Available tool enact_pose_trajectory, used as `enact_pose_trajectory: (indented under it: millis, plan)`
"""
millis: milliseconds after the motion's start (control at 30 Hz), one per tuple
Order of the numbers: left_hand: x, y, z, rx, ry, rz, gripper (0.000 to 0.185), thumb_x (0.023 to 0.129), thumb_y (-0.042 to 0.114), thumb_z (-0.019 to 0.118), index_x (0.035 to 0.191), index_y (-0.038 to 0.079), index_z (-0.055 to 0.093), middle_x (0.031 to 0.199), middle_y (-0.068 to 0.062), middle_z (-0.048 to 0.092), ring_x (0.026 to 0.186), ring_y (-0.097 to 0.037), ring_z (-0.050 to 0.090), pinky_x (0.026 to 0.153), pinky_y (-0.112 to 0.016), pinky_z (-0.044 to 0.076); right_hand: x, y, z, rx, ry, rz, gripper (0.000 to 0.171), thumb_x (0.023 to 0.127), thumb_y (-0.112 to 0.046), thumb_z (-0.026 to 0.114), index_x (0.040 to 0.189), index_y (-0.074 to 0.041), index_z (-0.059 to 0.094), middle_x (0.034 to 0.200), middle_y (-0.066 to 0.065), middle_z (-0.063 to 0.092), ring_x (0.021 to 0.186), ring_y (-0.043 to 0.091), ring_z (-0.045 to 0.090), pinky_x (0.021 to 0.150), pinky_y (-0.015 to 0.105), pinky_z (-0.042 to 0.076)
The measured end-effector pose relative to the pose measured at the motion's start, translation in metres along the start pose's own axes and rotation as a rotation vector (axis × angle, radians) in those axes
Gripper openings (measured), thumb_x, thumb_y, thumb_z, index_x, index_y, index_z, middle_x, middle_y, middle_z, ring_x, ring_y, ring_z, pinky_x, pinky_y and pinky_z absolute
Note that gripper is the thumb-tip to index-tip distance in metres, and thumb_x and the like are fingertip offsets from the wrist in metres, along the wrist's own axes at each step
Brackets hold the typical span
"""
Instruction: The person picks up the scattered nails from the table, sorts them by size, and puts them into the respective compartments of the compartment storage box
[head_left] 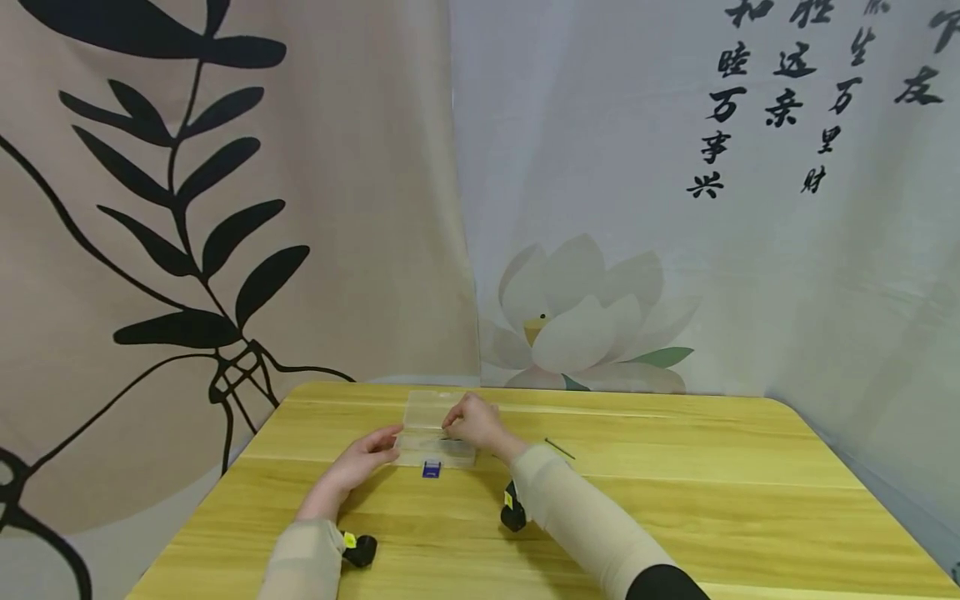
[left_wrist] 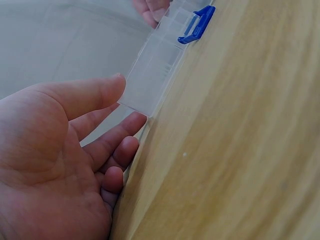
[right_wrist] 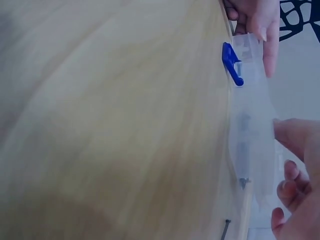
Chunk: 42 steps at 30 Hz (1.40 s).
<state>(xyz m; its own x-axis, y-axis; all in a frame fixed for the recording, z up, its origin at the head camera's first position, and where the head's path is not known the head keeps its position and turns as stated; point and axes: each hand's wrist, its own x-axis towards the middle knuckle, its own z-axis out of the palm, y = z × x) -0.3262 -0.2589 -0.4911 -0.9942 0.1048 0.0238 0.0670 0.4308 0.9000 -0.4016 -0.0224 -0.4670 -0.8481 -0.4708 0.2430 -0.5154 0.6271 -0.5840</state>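
Observation:
A clear plastic box [head_left: 437,450] with its lid folded back lies on the yellow wooden table [head_left: 675,508]; a blue latch [head_left: 431,469] sticks out of its near side. My left hand [head_left: 371,454] holds the box's left end [left_wrist: 152,70], thumb [left_wrist: 102,90] on top and fingers [left_wrist: 125,132] underneath. My right hand [head_left: 465,423] is curled over the middle of the box, thumb [right_wrist: 295,135] against its wall [right_wrist: 250,125] and fingertips [right_wrist: 287,190] on the far side. Whether it also pinches something small is hidden. The latch [right_wrist: 231,62] also shows in the right wrist view.
A thin dark nail [head_left: 560,448] lies on the table right of the box. A thin wooden stick with a metal tip [right_wrist: 245,210] lies along the box's edge. Printed curtains hang close behind the table's far edge [head_left: 600,392].

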Motion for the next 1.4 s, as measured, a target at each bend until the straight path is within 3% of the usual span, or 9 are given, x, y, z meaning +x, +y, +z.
enact_pose_trajectory:
  millis: [300,433,633,800,1000,1167,1400]
  plan:
    - [-0.002,0.002,0.0,0.018,-0.019,0.0,0.049,0.097,0.014,0.059,0.144,0.005,0.046,0.141,-0.027,0.045,0.131,-0.044,0.039,0.106,-0.058,0.03,-0.005,0.007,-0.017,0.009,-0.006,-0.047,0.005,0.083,-0.014,0.074,0.084,-0.013,0.078,0.092,-0.003,0.061,0.089,0.016,0.055,0.085,0.042,0.045]
    - [-0.001,0.001,-0.001,0.027,-0.021,0.0,0.05,0.097,0.015,0.059,0.144,0.006,0.046,0.141,-0.027,0.045,0.131,-0.043,0.039,0.106,-0.058,0.029,-0.011,0.013,-0.035,0.029,-0.028,-0.079,0.005,0.086,-0.013,0.073,0.085,-0.01,0.078,0.093,-0.001,0.066,0.095,0.021,0.058,0.094,0.042,0.044]
    - [-0.001,0.001,-0.003,0.028,-0.034,0.012,0.051,0.098,0.015,0.058,0.145,0.004,0.044,0.142,-0.028,0.042,0.132,-0.045,0.037,0.106,-0.059,0.029,-0.025,0.03,-0.064,0.095,-0.063,-0.104,0.009,0.089,-0.012,0.071,0.09,-0.006,0.077,0.094,-0.001,0.064,0.092,0.019,0.054,0.086,0.041,0.045]
    - [-0.001,0.003,-0.002,0.022,-0.044,0.008,0.05,0.098,0.015,0.057,0.146,0.004,0.043,0.143,-0.028,0.042,0.132,-0.045,0.036,0.106,-0.059,0.029,-0.044,0.037,-0.093,0.13,-0.09,-0.11,0.009,0.089,-0.012,0.07,0.092,-0.006,0.076,0.094,-0.001,0.063,0.092,0.022,0.055,0.077,0.037,0.047]
    - [-0.001,0.005,-0.003,0.025,-0.056,0.012,0.051,0.098,0.016,0.057,0.146,0.004,0.042,0.143,-0.03,0.04,0.133,-0.046,0.035,0.106,-0.059,0.029,-0.068,0.051,-0.12,0.17,-0.149,-0.116,0.011,0.093,-0.013,0.066,0.096,-0.009,0.075,0.099,0.0,0.066,0.087,0.016,0.056,0.073,0.032,0.048]
    - [-0.002,0.007,-0.004,0.027,-0.062,0.014,0.052,0.098,0.016,0.058,0.146,0.003,0.041,0.144,-0.03,0.039,0.133,-0.046,0.034,0.106,-0.059,0.028,-0.089,0.068,-0.131,0.194,-0.246,-0.139,0.015,0.093,-0.007,0.063,0.102,0.0,0.073,0.1,0.007,0.067,0.083,0.019,0.061,0.071,0.032,0.051]
    - [-0.002,0.007,-0.001,0.02,-0.066,0.016,0.052,0.098,0.014,0.057,0.146,0.002,0.041,0.144,-0.03,0.039,0.134,-0.046,0.033,0.107,-0.059,0.027,-0.119,0.093,-0.136,0.214,-0.345,-0.108,0.019,0.091,0.0,0.061,0.105,-0.007,0.074,0.103,0.004,0.067,0.081,0.017,0.056,0.069,0.03,0.048]
